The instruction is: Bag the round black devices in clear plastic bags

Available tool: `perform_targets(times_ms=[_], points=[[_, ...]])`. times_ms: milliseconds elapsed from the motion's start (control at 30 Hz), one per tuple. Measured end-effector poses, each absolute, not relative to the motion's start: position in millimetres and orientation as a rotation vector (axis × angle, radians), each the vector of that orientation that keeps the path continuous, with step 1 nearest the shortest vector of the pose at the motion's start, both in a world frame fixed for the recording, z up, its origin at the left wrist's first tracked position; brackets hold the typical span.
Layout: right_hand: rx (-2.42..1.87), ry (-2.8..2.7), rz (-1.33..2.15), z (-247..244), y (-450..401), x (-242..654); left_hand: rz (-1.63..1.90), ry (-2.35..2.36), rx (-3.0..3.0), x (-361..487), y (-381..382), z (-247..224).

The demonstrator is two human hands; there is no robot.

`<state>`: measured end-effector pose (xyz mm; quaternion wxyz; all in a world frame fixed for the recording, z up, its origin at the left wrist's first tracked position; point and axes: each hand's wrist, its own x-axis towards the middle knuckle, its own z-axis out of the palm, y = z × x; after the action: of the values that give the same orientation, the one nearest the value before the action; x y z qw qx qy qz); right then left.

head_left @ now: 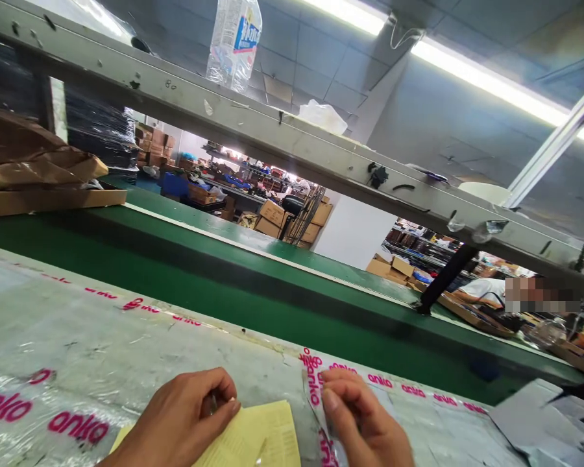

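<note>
My left hand (pixel 189 412) is over a yellow printed paper (pixel 275 428) at the bottom middle. Its thumb and forefinger are pinched together, and a tiny pale bit shows at their tips; I cannot make out what it is. My right hand (pixel 367 425) is to the right, apart from the paper, with fingers curled and thumb against them. Its fingertips are beside a strip of clear tape with pink "anko" lettering (pixel 314 386) on the worktop (pixel 175 344). Whatever the right fingers may hold is hidden.
Beyond the worktop runs a green conveyor belt (pixel 214 279). A grey beam (pixel 272 130) crosses above it, carrying a plastic bottle (pixel 236 45). A cardboard tray (pixel 53 200) is at left, a white sheet (pixel 530 415) at right. A person (pixel 486 290) is farther down the line.
</note>
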<state>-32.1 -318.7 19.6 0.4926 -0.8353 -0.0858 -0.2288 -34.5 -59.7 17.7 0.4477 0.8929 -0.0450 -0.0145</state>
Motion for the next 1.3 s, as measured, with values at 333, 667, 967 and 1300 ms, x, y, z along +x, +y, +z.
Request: perform_targets(times_ms=[333,667,967,1300], points=[[-1.967,0.169,-0.226,32,-409,-23,0.263,-0.385,2.367,-25,-57,13],[-1.823,0.215,-0.129,14,-417,-12,-0.140,-0.643,2.462,-4,-182,48],[-1.767,0.100,-0.103,5,-420,-3,-0.382,-0.504,2.478,15,-230,50],[-1.827,-0.006,-0.030,2,-423,3,-0.346,-0.495,2.494,20,-240,39]])
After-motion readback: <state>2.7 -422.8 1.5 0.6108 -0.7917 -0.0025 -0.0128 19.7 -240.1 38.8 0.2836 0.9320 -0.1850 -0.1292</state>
